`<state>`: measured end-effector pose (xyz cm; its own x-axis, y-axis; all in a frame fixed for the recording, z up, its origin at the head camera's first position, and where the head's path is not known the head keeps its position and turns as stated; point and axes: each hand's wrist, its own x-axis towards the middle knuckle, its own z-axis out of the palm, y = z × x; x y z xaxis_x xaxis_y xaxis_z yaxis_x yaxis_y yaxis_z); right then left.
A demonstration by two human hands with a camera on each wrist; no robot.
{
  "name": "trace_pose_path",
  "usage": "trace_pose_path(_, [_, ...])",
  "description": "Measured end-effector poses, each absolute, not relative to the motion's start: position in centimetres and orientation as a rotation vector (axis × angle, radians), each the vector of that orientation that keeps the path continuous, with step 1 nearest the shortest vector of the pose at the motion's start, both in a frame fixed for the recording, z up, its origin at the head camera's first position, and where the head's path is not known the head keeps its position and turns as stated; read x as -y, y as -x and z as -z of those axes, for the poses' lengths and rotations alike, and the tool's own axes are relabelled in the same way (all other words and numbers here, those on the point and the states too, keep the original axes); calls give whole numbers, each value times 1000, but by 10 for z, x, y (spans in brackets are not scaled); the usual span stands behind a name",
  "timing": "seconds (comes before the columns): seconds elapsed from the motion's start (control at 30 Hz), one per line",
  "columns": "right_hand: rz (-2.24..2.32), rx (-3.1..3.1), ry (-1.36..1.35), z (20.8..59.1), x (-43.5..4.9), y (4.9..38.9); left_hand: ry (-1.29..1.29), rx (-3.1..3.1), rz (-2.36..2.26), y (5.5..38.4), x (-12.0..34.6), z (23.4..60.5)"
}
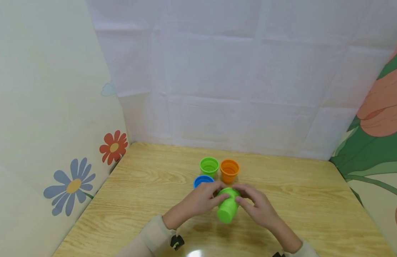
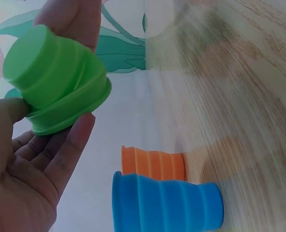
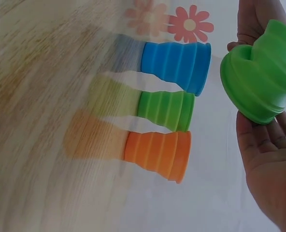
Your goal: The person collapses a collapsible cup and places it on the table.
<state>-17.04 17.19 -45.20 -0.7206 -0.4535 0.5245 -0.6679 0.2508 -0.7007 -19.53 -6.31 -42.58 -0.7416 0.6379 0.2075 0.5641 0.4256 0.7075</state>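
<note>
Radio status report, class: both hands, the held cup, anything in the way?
Left hand and right hand gripping tilted green collapsible cup, off the table. Blue cup, second green cup, orange cup standing beyond; none seems in the way.

Toward the near edge of the table [image 1: 137, 185], 2 cream sleeves [image 1: 148, 238] leave the 2 hands [image 1: 201, 200] bare. A small black piece [image 1: 177, 242] sits beside each cuff [image 1: 161, 230].

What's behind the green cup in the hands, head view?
Beyond the held green cup, an orange cup stands on the table, with a white backdrop farther back. Hidden: whatever the held cup itself covers, and its inside, since its mouth faces away.
</note>
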Motion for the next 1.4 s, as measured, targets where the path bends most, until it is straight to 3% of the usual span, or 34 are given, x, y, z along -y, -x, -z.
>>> trace_pose_path(0.3, [-1499,2350,-971,453,-174,171,-1065,-2579,-1298,193,65,422])
trace_pose_path(0.73, [-1502,2284,-1074,452,-171,169,-1045,-2573,-1218,194,64,416])
trace_pose_path(1.03, [-1319,2288,-1055,453,-166,170,-1134,-2663,-1144,192,62,417])
trace_pose_path(1.4, [-1348,2317,-980,451,-169,170,-1131,-2520,-1317,192,67,416])
